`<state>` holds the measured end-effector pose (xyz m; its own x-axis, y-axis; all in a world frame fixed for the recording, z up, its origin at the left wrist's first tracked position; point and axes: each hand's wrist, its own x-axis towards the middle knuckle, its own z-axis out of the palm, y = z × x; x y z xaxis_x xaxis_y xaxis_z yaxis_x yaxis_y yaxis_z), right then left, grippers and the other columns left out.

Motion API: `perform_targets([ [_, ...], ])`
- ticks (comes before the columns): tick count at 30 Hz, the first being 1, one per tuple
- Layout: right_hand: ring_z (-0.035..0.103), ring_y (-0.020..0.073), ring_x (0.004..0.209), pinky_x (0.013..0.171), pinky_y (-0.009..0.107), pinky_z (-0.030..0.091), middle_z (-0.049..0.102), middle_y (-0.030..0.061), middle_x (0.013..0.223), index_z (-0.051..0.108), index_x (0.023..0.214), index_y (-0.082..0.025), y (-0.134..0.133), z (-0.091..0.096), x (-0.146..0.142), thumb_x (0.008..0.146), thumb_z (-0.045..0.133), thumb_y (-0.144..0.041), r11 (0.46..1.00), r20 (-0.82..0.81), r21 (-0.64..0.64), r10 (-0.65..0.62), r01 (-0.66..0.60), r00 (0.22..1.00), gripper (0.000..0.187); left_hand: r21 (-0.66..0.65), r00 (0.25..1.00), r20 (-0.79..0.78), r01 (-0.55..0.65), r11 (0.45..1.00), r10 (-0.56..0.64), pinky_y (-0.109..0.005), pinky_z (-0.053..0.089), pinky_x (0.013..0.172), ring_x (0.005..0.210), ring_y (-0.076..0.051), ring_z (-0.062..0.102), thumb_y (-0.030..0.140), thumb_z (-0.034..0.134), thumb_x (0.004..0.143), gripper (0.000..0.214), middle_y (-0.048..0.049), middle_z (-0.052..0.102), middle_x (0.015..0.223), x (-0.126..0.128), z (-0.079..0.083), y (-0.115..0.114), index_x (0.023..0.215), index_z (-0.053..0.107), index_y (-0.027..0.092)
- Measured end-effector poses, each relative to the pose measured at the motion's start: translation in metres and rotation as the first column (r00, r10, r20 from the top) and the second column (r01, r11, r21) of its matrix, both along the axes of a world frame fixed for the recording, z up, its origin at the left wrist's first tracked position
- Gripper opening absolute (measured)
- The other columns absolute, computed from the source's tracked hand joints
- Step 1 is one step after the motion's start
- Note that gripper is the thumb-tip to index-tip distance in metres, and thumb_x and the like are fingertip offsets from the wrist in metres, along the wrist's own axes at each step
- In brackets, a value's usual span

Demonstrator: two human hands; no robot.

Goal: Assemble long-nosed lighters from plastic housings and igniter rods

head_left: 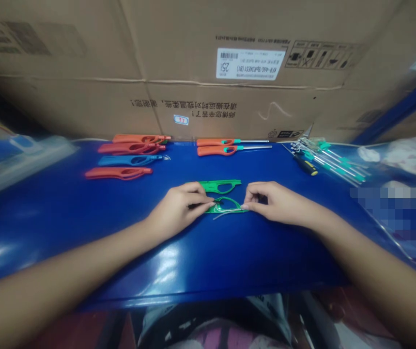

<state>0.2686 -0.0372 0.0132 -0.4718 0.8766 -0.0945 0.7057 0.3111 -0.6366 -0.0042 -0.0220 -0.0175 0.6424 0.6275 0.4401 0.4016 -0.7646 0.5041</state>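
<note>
A green lighter shell half (225,198) lies on the blue table between my hands, with an open loop in its middle. My left hand (188,206) is closed at its left end, fingertips pinched on a small dark part (217,202). Thin white wires (225,210) run from there along the shell's lower edge. My right hand (264,198) pinches the wires' right end at the shell's narrow tip. A thin grey tube or wire (220,216) sticks out below the shell. Just behind lies another green shell half (213,186), partly behind my left fingers.
Red lighter bodies (118,172) and a blue one (128,160) lie at the back left. Two orange lighters with metal rods (217,150) are at back centre. A screwdriver (306,166) lies beside several metal rods with teal parts (329,160). A cardboard wall (178,53) stands behind.
</note>
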Motion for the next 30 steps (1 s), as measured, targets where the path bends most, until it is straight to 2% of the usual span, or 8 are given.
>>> perform_targets([
  [4, 0.058, 0.0162, 0.072, 0.068, 0.029, 0.045, 0.067, 0.004, 0.08, 0.065, 0.077, -0.019, -0.001, 0.001, 0.0, 0.089, 0.064, -0.034, 1.0, 0.002, -0.008, -0.006, 0.006, 1.0, 0.02, 0.183, 0.977, -0.21, 0.017, 0.983, 0.022, -0.033, 0.05, 0.076, 0.085, -0.019, 0.061, 0.029, 0.056, 0.1, 0.026, -0.0079, 0.068, 0.091, -0.001, 0.008, -0.004, 0.1, 0.079, 0.018],
  [7, 0.059, 0.016, 0.072, 0.068, 0.029, 0.045, 0.067, 0.0038, 0.08, 0.065, 0.077, -0.019, -0.001, 0.001, -0.001, 0.089, 0.064, -0.035, 1.0, 0.007, -0.016, -0.017, 0.017, 1.0, 0.02, 0.286, 0.918, -0.379, 0.001, 0.958, 0.112, -0.036, 0.047, 0.075, 0.088, -0.023, 0.059, 0.035, 0.052, 0.102, 0.029, -0.0084, 0.068, 0.096, -0.003, 0.019, -0.012, 0.109, 0.078, 0.022],
  [10, 0.059, 0.0159, 0.072, 0.068, 0.028, 0.044, 0.067, 0.0035, 0.08, 0.066, 0.077, -0.019, -0.001, 0.001, 0.0, 0.089, 0.064, -0.035, 0.999, 0.013, -0.022, -0.023, 0.024, 1.0, 0.02, 0.347, 0.868, -0.468, 0.008, 0.938, 0.166, -0.038, 0.045, 0.074, 0.094, -0.026, 0.059, 0.04, 0.051, 0.102, 0.034, -0.0101, 0.067, 0.103, -0.005, 0.025, -0.019, 0.119, 0.074, 0.021],
  [13, 0.058, 0.0156, 0.071, 0.066, 0.028, 0.044, 0.067, 0.0032, 0.079, 0.065, 0.078, -0.019, -0.001, 0.001, 0.004, 0.089, 0.064, -0.036, 1.0, 0.018, -0.023, -0.017, 0.018, 1.0, 0.021, 0.329, 0.87, -0.471, 0.022, 0.944, 0.144, -0.037, 0.045, 0.076, 0.096, -0.026, 0.06, 0.037, 0.051, 0.102, 0.033, -0.0095, 0.067, 0.107, -0.007, 0.021, -0.019, 0.124, 0.071, 0.022],
  [17, 0.058, 0.016, 0.073, 0.068, 0.029, 0.043, 0.067, 0.0032, 0.08, 0.065, 0.08, -0.019, -0.001, 0.005, 0.009, 0.091, 0.062, -0.033, 0.999, 0.045, 0.005, 0.047, -0.047, 0.998, 0.019, 0.213, 0.934, -0.351, 0.008, 0.977, 0.068, -0.035, 0.048, 0.08, 0.097, -0.023, 0.064, 0.037, 0.056, 0.1, 0.033, -0.0079, 0.069, 0.106, -0.009, 0.009, -0.011, 0.126, 0.068, 0.021],
  [21, 0.058, 0.017, 0.084, 0.078, 0.03, 0.043, 0.066, 0.0036, 0.088, 0.065, 0.091, -0.02, -0.001, 0.003, 0.007, 0.092, 0.062, -0.027, 0.97, 0.012, 0.176, 0.166, -0.166, 0.986, 0.007, 0.177, 0.963, -0.267, 0.014, 0.984, 0.035, -0.037, 0.05, 0.084, 0.095, -0.022, 0.065, 0.038, 0.06, 0.098, 0.037, -0.0082, 0.07, 0.103, -0.008, 0.003, -0.008, 0.13, 0.065, 0.019],
  [24, 0.056, 0.0174, 0.084, 0.084, 0.034, 0.04, 0.064, 0.003, 0.087, 0.063, 0.089, -0.02, -0.002, -0.004, 0.0, 0.094, 0.06, -0.025, 0.936, 0.039, 0.293, 0.193, -0.196, 0.98, 0.007, 0.178, 0.957, -0.288, 0.048, 0.983, 0.005, -0.036, 0.051, 0.084, 0.096, -0.021, 0.064, 0.034, 0.057, 0.1, 0.03, -0.0082, 0.068, 0.106, -0.006, 0.003, -0.01, 0.125, 0.069, 0.022],
  [30, 0.054, 0.0185, 0.085, 0.084, 0.035, 0.036, 0.064, 0.0032, 0.085, 0.061, 0.088, -0.021, -0.006, -0.013, -0.012, 0.097, 0.054, -0.025, 0.926, 0.068, 0.325, 0.181, -0.193, 0.981, 0.012, 0.265, 0.926, -0.378, 0.083, 0.961, 0.025, -0.034, 0.053, 0.076, 0.087, -0.02, 0.063, 0.034, 0.046, 0.104, 0.033, -0.009, 0.067, 0.099, -0.003, 0.007, -0.013, 0.121, 0.071, 0.02],
])
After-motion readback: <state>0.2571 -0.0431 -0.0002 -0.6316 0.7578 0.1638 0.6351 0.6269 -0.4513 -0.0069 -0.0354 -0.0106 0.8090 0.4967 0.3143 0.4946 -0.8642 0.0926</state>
